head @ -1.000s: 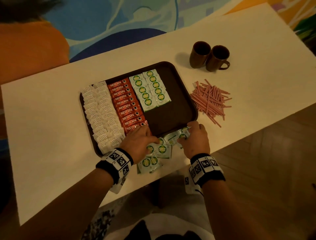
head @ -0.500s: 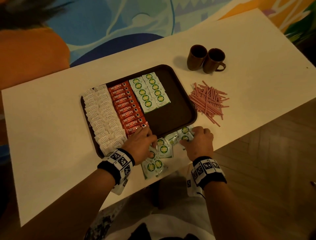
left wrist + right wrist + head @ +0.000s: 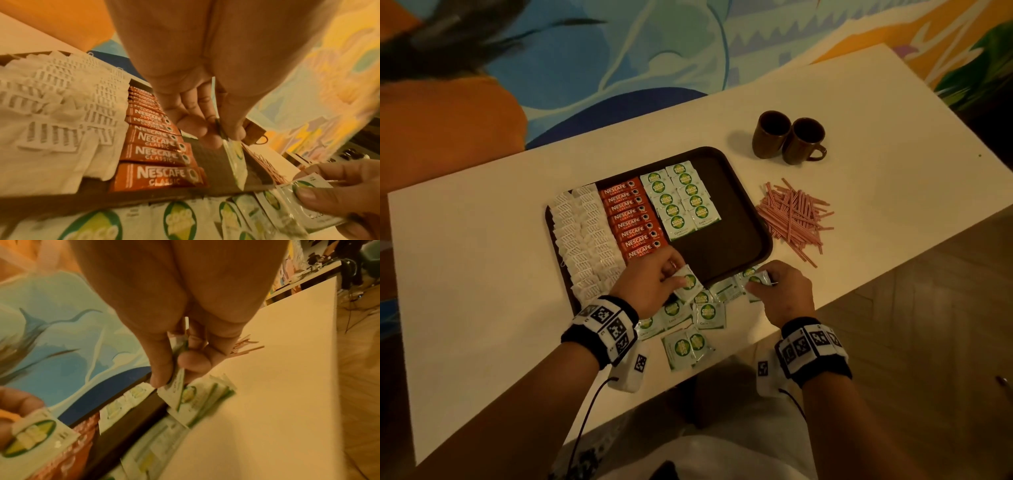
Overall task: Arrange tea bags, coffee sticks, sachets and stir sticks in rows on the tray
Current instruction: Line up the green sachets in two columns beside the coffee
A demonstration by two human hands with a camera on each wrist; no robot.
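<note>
Since a second ago, when both hands were pressed low into the loose sachets at the near rim of the tray (image 3: pixel 743 192), each has lifted clear with a packet. Left hand (image 3: pixel 650 284) now pinches one sachet (image 3: pixel 688 281) between thumb and fingers (image 3: pixel 207 128), so that it hangs edge-on just over the tray's near rim, beside the nearest coffee sticks (image 3: pixel 633 219). Right hand (image 3: pixel 780 294) has its fingers (image 3: pixel 160 363) curled round a small bunch of sachets (image 3: pixel 753 275) just outside the tray's near right corner, over the counter (image 3: pixel 482 274). What the next placement probably turns on is this: the two sachet rows (image 3: pixel 681 198) stop about halfway down the tray, and the bare strip continuing them toward the near rim lies straight ahead of the left hand, which is the nearer one. Each sachet is a flat, slightly oblong white packet with a round green and yellow emblem, and those already laid overlap like shingles with the emblem up, so the held one likely needs turning flat. Tea bags (image 3: pixel 585 240) fill the tray's left side. More sachets (image 3: pixel 688 342) lie scattered on the counter just outside the near rim, and the stir sticks (image 3: pixel 794 219) sit heaped beyond the tray's right rim, not yet laid.
</note>
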